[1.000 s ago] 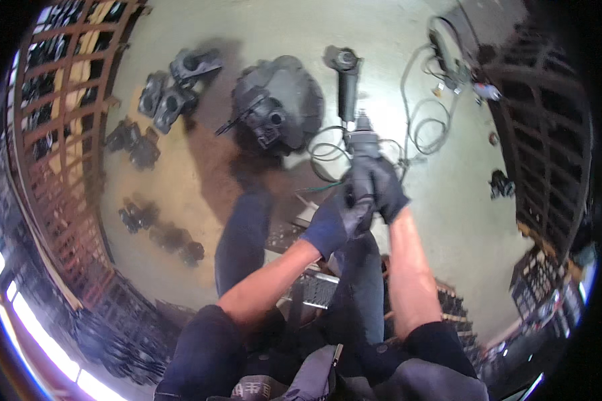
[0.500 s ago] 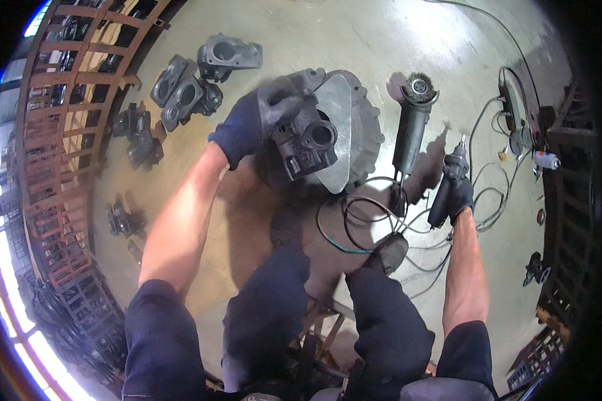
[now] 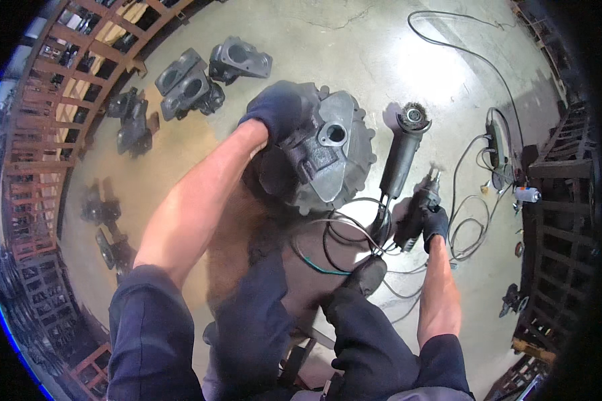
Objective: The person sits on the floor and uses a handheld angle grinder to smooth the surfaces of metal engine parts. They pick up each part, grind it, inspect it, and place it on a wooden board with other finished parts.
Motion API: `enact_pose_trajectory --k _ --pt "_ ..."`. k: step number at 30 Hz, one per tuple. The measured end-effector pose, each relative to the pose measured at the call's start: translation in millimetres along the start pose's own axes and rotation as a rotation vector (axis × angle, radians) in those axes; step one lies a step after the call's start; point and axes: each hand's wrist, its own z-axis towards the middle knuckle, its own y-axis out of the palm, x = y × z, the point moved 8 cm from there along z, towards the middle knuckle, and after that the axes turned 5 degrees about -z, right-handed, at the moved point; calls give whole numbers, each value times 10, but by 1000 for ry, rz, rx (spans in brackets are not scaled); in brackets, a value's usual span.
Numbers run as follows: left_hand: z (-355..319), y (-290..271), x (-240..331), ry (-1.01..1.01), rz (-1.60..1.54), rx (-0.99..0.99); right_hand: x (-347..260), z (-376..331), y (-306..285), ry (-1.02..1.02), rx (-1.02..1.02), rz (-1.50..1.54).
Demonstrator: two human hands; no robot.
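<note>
In a dark glove, my left hand [image 3: 277, 110] is closed around the upper left of a dark metal casting [image 3: 308, 157] with a round port. The casting sits over a flat grey plate [image 3: 340, 175] on a large round ribbed housing [image 3: 361, 147]; I cannot tell whether it touches the plate. My gloved right hand [image 3: 436, 224] grips a die grinder [image 3: 423, 207], its bit pointing away from me, low over the floor. Between the hands, an angle grinder [image 3: 405, 150] with a round wire brush lies on the floor.
Several castings [image 3: 187, 83] stand at the far left, with more [image 3: 100, 207] nearer. Loops of cable [image 3: 341, 244] lie by my shoe [image 3: 368, 274]. On the right are a power strip [image 3: 496, 150] and a small can [image 3: 527, 194]. Metal racks [image 3: 40, 154] line both sides.
My left hand has brought the casting further over the grey plate, its port now more upright. My right hand has lowered with the die grinder. The whole view has shifted a little.
</note>
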Motion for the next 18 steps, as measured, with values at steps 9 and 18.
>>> enact_pose_trajectory --k 9,18 --pt "42 121 -2 136 -487 -2 344 145 -216 -218 203 195" --pt "82 19 30 -116 -487 -78 -1376 -940 181 -470 -198 535"
